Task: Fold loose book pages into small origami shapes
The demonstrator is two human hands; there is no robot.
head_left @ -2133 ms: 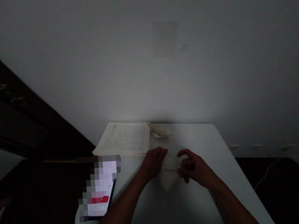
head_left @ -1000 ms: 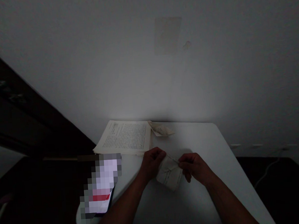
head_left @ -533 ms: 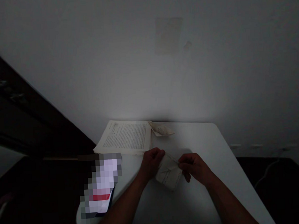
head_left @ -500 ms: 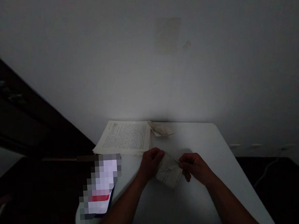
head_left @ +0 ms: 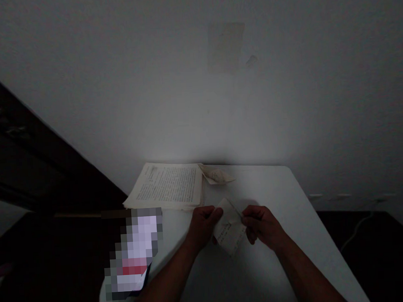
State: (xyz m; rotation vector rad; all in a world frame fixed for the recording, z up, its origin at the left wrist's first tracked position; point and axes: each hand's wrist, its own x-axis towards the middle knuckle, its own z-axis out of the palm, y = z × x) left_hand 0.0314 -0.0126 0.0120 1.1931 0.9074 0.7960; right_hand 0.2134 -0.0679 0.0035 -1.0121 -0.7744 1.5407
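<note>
Between my two hands is a folded piece of printed paper [head_left: 229, 229], roughly diamond-shaped, with one corner pointing towards me. My left hand [head_left: 203, 224] pinches its left edge, thumb lying on the upper face. On the opposite side, the fingers of my right hand [head_left: 258, 222] are closed on the right corner. The paper is held just above the white table [head_left: 226, 284]. Beyond my hands lies a folded paper boat [head_left: 218, 175], beside a stack of printed sheets [head_left: 169, 185].
A phone [head_left: 138, 255] with a lit, blurred-out screen lies at the table's left edge. The wall [head_left: 170, 89] rises directly behind the table. A dark door [head_left: 24, 148] stands at left, and a white cable [head_left: 354, 230] hangs low at right.
My left hand has shifted its grip slightly down the left edge, so the paper's top corner now shows. The right hand stays nearly where it was.
</note>
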